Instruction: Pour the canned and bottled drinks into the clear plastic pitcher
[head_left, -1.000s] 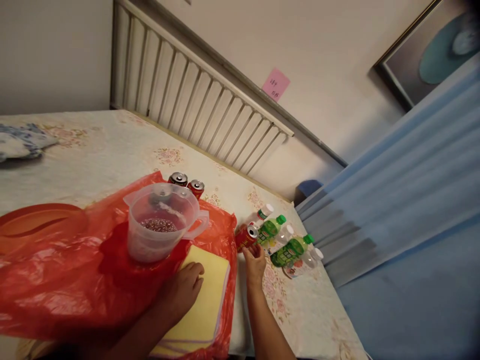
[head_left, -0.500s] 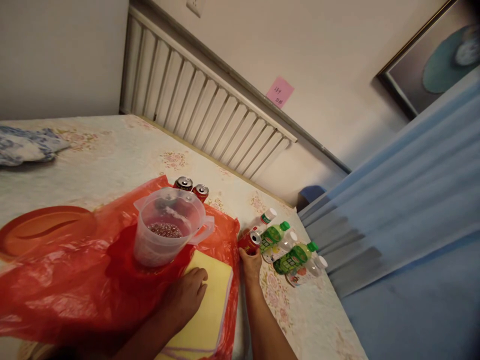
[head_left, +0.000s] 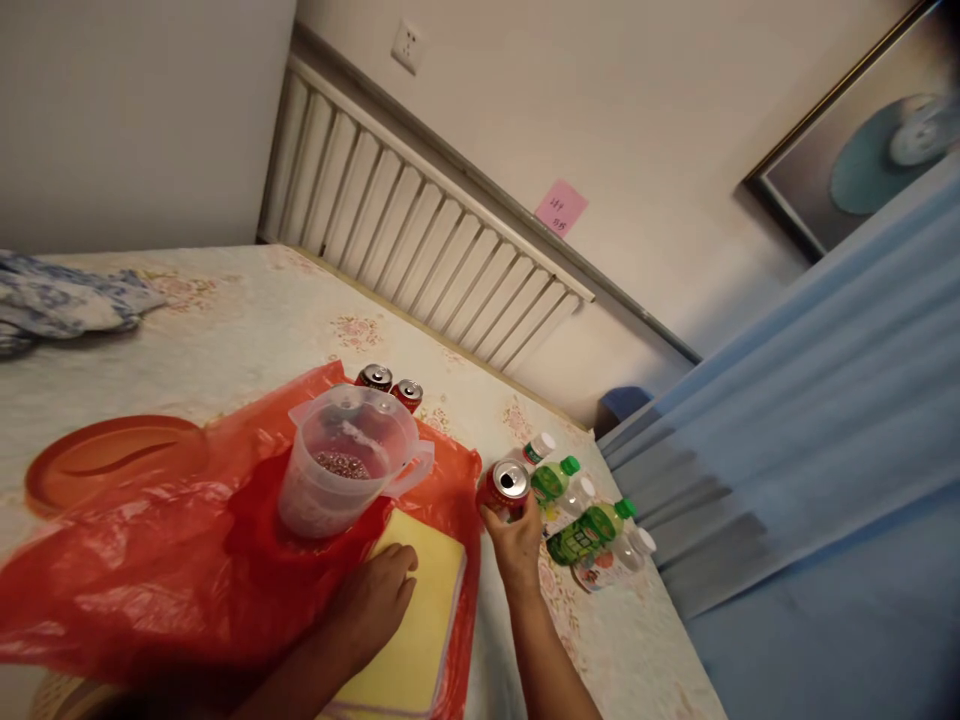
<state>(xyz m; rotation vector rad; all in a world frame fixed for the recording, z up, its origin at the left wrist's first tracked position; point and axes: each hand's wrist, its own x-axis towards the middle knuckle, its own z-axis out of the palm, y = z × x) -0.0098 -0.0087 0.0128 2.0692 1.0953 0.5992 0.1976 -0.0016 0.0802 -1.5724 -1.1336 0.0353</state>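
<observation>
My right hand [head_left: 517, 535] is wrapped round an opened red soda can [head_left: 506, 488], whose silver top faces up toward me. With its fingers curled in, my left hand [head_left: 384, 592] lies over a yellow cloth [head_left: 424, 590]; nothing shows in it. Just beyond the left hand stands a clear plastic pitcher [head_left: 315, 500] with bubbly dark liquid low inside. Behind the pitcher are two more opened cans, a dark can [head_left: 375, 376] and a red can [head_left: 409, 393].
A red plastic sheet [head_left: 172, 560] lies under the pitcher and cloth on a flowered tablecloth [head_left: 247, 320]. An orange lid [head_left: 112, 455] is at the left. Several bottles, among them a green bottle [head_left: 585, 535], line the right side. A patterned cloth bundle [head_left: 67, 300] lies far left.
My right hand has raised the red can from beside the bottles, bringing it nearer to me. The left hand stays over the yellow cloth. The whole view has shifted slightly.
</observation>
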